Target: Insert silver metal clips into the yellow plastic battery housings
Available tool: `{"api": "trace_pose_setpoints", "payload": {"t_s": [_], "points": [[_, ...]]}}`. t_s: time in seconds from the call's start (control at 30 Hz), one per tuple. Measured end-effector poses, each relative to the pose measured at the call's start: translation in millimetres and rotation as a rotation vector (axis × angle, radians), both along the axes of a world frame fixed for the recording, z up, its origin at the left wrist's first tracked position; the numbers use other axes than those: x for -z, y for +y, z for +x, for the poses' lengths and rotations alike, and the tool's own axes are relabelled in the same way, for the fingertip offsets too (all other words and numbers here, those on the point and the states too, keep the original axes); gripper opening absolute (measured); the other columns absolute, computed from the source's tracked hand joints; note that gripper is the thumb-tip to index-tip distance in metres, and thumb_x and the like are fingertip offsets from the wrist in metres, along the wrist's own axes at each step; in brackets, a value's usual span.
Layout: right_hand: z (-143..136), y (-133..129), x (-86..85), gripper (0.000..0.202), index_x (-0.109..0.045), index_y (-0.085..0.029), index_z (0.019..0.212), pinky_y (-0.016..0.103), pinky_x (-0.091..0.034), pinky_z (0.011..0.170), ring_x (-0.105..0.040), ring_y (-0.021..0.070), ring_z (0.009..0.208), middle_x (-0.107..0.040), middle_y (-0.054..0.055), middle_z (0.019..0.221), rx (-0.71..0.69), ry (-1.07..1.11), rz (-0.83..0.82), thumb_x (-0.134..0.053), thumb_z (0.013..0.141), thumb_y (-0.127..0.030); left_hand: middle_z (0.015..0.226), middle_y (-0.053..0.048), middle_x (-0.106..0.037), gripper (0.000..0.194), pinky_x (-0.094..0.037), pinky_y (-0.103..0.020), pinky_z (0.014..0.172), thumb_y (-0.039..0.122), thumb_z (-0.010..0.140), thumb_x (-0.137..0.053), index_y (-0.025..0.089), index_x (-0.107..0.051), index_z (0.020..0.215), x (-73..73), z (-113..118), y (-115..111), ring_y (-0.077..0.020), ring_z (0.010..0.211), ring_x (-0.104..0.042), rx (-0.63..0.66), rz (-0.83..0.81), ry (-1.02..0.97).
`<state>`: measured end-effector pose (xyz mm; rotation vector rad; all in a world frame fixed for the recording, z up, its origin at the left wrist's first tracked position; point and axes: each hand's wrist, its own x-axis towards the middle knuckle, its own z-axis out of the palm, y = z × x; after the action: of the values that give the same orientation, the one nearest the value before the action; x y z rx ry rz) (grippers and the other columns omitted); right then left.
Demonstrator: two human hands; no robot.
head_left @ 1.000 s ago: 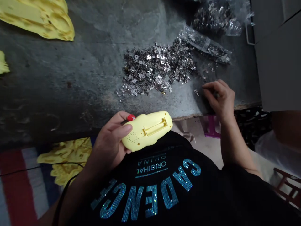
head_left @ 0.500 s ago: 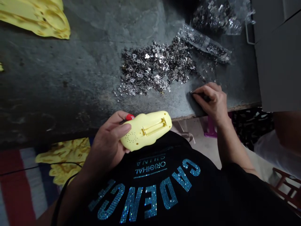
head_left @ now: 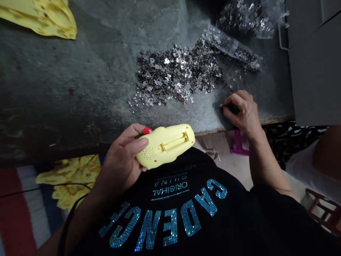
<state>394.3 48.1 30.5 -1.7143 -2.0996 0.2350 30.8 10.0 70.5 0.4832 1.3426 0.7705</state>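
Note:
My left hand [head_left: 124, 156] grips the rounded end of a yellow plastic shell [head_left: 167, 145], with a red band around one finger. The shell's outer side faces up, showing a battery slot, a patch of small holes and screw holes. My right hand [head_left: 242, 110] is by the bench's front edge, thumb and forefinger pinched on a tiny metal piece [head_left: 221, 105] whose shape is mostly hidden. Left of and beyond that hand lies a heap of small shiny metal battery contacts [head_left: 176, 74], some flat plates and some coiled.
A clear plastic bag [head_left: 231, 48] of metal pieces lies behind the heap, with another bag [head_left: 250, 17] farther back. Yellow shells [head_left: 39, 17] rest at the far left; more yellow parts [head_left: 71, 177] sit below the bench [head_left: 93, 89]. A grey panel [head_left: 314, 71] bounds the right side.
My right hand has shifted slightly right, its fingers curled more closely around the tiny piece. The left hand and yellow shell have stayed almost still.

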Motion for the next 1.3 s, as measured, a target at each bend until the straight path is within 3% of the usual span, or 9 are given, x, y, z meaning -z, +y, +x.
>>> {"api": "trace_pose_setpoints", "payload": {"t_s": [0.17,0.33,0.5,0.7,1.0,1.17,1.3], "points": [[5.7,-7.3,-0.1,0.015,-0.081,-0.029,0.102,0.048,-0.059,0.096,-0.076,0.0292,0.104,-0.080,0.007,0.105,-0.039,0.137,0.031,-0.066,0.103,-0.027,0.086,0.000,-0.076,0.048,-0.035,-0.021,0.033,0.032,0.057,-0.092,0.024,-0.064,0.094,0.0,-1.9,-0.2,-0.0144,0.052,-0.056,-0.001,-0.004,-0.015],[14.0,-21.0,1.8,0.019,-0.083,-0.030,0.118,0.048,-0.058,0.097,-0.075,0.0296,0.102,-0.081,0.005,0.103,0.071,0.157,0.061,-0.078,0.100,-0.034,0.072,0.004,-0.065,0.044,-0.035,-0.020,0.030,0.033,0.063,-0.091,0.024,-0.063,0.095,1.9,-2.8,0.0,-0.0139,0.048,-0.055,0.017,0.044,-0.012],[12.3,-22.3,5.6,0.013,-0.084,-0.030,0.109,0.050,-0.056,0.098,-0.074,0.0305,0.104,-0.082,0.005,0.104,0.121,0.147,0.063,-0.080,0.100,-0.038,0.080,0.001,-0.072,0.044,-0.040,-0.021,0.029,0.036,0.066,-0.091,0.024,-0.060,0.096,4.0,-2.4,1.6,-0.0177,0.053,-0.065,0.025,0.054,-0.021],[6.6,-13.1,6.3,0.011,-0.083,-0.029,0.099,0.050,-0.052,0.095,-0.072,0.0308,0.099,-0.081,0.006,0.099,0.094,0.100,0.054,-0.077,0.102,-0.038,0.078,0.001,-0.072,0.051,-0.040,-0.021,0.027,0.037,0.058,-0.095,0.024,-0.062,0.095,4.4,-0.4,2.2,-0.0167,0.050,-0.063,0.010,0.027,-0.041],[13.2,-25.5,2.9,0.011,-0.084,-0.031,0.103,0.050,-0.050,0.097,-0.073,0.0310,0.101,-0.081,0.004,0.100,0.138,0.031,0.056,-0.079,0.101,-0.040,0.080,0.003,-0.072,0.048,-0.043,-0.020,0.028,0.034,0.064,-0.093,0.023,-0.061,0.098,3.3,0.3,2.3,-0.0159,0.052,-0.065,0.031,0.043,-0.068],[-6.4,-34.2,-12.3,0.009,-0.083,-0.031,0.102,0.047,-0.058,0.091,-0.077,0.0277,0.093,-0.084,0.002,0.097,0.091,0.190,0.084,-0.078,0.105,-0.038,0.073,0.002,-0.071,0.043,-0.045,-0.019,0.032,0.040,0.071,-0.091,0.023,-0.060,0.095,4.0,4.9,-2.4,-0.0156,0.053,-0.064,0.088,0.119,-0.152],[-43.1,-39.4,-34.9,0.006,-0.083,-0.036,0.109,0.048,-0.061,0.081,-0.078,0.0281,0.086,-0.085,0.001,0.099,-0.120,0.403,0.122,-0.085,0.103,-0.034,0.070,0.002,-0.069,0.039,-0.046,-0.020,0.033,0.038,0.075,-0.087,0.024,-0.054,0.091,2.2,9.1,-6.9,-0.0157,0.051,-0.064,0.157,0.137,-0.229]]}}
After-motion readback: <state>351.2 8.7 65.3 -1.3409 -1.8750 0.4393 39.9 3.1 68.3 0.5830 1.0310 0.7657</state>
